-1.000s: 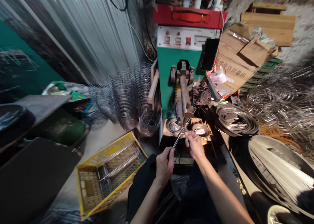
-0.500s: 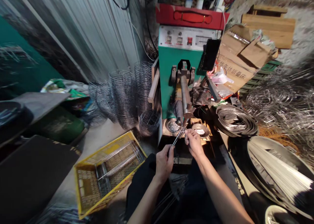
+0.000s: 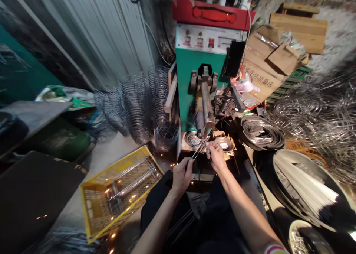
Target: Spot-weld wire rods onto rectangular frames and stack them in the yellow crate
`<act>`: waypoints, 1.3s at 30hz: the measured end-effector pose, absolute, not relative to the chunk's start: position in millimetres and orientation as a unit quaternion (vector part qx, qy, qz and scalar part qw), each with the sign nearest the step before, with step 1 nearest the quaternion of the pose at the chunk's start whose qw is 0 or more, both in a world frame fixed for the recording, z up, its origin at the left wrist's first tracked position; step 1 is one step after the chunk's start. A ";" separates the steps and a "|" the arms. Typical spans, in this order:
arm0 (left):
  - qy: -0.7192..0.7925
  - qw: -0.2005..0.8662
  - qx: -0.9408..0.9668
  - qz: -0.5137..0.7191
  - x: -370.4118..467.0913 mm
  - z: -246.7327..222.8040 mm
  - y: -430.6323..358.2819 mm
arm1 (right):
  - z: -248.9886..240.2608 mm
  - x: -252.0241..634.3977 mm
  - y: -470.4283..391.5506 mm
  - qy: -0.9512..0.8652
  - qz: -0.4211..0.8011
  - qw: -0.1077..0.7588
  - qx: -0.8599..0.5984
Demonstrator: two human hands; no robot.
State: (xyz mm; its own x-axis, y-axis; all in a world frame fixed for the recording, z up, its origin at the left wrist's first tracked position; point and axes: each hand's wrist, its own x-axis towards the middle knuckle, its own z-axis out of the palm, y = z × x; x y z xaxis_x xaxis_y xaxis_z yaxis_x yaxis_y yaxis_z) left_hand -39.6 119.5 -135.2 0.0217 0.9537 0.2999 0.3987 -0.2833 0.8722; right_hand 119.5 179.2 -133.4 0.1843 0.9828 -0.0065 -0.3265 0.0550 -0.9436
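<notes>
My left hand (image 3: 182, 175) is closed on the near end of a thin metal rod (image 3: 198, 150), which slants up to the electrodes of a green and red spot welder (image 3: 205, 87). My right hand (image 3: 216, 155) pinches at the rod's far end, just below the electrode tip; whatever small part its fingers hold is too small to make out. Right behind my hands, a round dish of small metal pieces (image 3: 193, 139) sits on the welder's ledge. A second shallow dish (image 3: 224, 144) with something white in it is beside my right hand. Sparks fly at lower left.
A yellow crate (image 3: 86, 209) with metal rod frames stands at left. Wire cages (image 3: 136, 109) are stacked behind it. At right lie a coil of metal strip (image 3: 261, 133), a big basin of straight rods (image 3: 308, 187) and tangled wire (image 3: 322, 109). A cardboard box (image 3: 258, 68) leans beyond.
Bright sparks now scatter over the crate and floor at left. Both hands stay at the electrodes, with the rod still between them. The whole view has shifted slightly.
</notes>
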 end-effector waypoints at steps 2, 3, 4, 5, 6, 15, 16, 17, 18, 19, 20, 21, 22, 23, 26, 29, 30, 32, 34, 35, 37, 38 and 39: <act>0.511 0.299 0.657 0.468 -39.8 -136.5 122.3 | -132.3 120.0 179.6 -0.353 0.525 0.630 -0.451; 0.505 0.298 0.661 0.468 -39.3 -136.7 124.3 | -131.8 120.7 180.3 -0.344 0.528 0.632 -0.452; 0.501 0.297 0.665 0.468 -38.4 -136.6 126.8 | -131.2 121.8 181.5 -0.337 0.530 0.634 -0.451; 0.498 0.293 0.669 0.468 -37.0 -136.3 129.7 | -130.6 123.1 183.2 -0.330 0.533 0.637 -0.448; 0.495 0.287 0.673 0.468 -35.3 -135.9 132.8 | -129.8 124.7 185.2 -0.325 0.535 0.641 -0.445; 0.488 0.241 0.703 0.459 -27.3 -137.9 151.5 | -121.4 130.5 198.7 -0.285 0.563 0.645 -0.432; 0.488 0.240 0.702 0.460 -27.6 -137.8 151.7 | -121.0 130.2 198.8 -0.281 0.566 0.643 -0.432; 0.489 0.240 0.701 0.461 -28.0 -137.3 151.7 | -120.8 130.0 198.8 -0.278 0.569 0.641 -0.433; 0.489 0.241 0.700 0.462 -28.3 -136.6 151.6 | -120.8 129.8 198.8 -0.275 0.572 0.640 -0.434; 0.488 0.243 0.699 0.463 -28.6 -135.6 151.6 | -120.9 129.8 198.8 -0.272 0.574 0.639 -0.434; 0.489 0.244 0.698 0.464 -28.9 -134.5 151.6 | -121.1 129.9 198.8 -0.270 0.576 0.639 -0.433; 0.489 0.245 0.697 0.463 -29.2 -133.3 151.6 | -121.4 130.1 199.0 -0.268 0.578 0.639 -0.431; 0.490 0.246 0.698 0.461 -29.4 -132.0 151.6 | -121.8 130.4 199.2 -0.265 0.580 0.640 -0.428; 0.491 0.247 0.699 0.458 -29.6 -130.8 151.6 | -122.2 130.8 199.4 -0.262 0.581 0.641 -0.427; 0.493 0.252 0.699 0.453 -29.8 -128.2 151.6 | -123.0 132.0 200.0 -0.252 0.589 0.639 -0.425; 0.500 0.257 0.693 0.452 -29.5 -127.5 151.7 | -123.2 132.9 200.1 -0.254 0.596 0.634 -0.422; 0.503 0.257 0.690 0.452 -29.3 -127.6 151.9 | -123.3 133.2 200.2 -0.257 0.596 0.633 -0.422; 0.508 0.259 0.687 0.450 -29.0 -128.2 152.5 | -124.1 133.8 200.2 -0.264 0.594 0.632 -0.422; 0.509 0.259 0.687 0.448 -28.8 -128.8 153.1 | -125.5 134.6 200.5 -0.269 0.593 0.632 -0.421; 0.509 0.258 0.688 0.447 -29.0 -128.9 153.5 | -126.3 135.2 200.9 -0.274 0.591 0.632 -0.421; 0.507 0.252 0.695 0.443 -30.1 -129.1 154.4 | -127.9 136.5 202.0 -0.288 0.581 0.633 -0.422; 0.507 0.248 0.699 0.440 -30.9 -129.2 155.0 | -128.6 137.4 202.8 -0.296 0.578 0.631 -0.424; 0.508 0.244 0.702 0.436 -31.9 -129.3 155.6 | -129.1 138.5 203.7 -0.305 0.576 0.627 -0.427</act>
State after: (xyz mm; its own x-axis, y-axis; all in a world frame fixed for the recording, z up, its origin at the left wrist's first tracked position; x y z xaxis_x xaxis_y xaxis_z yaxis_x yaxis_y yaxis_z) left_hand -31.9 155.6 -129.3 0.1041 0.9254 0.3644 0.5003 -0.3653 0.7850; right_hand 138.5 203.7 -129.1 0.1496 0.9828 -0.1087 -0.4615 -0.0278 -0.8867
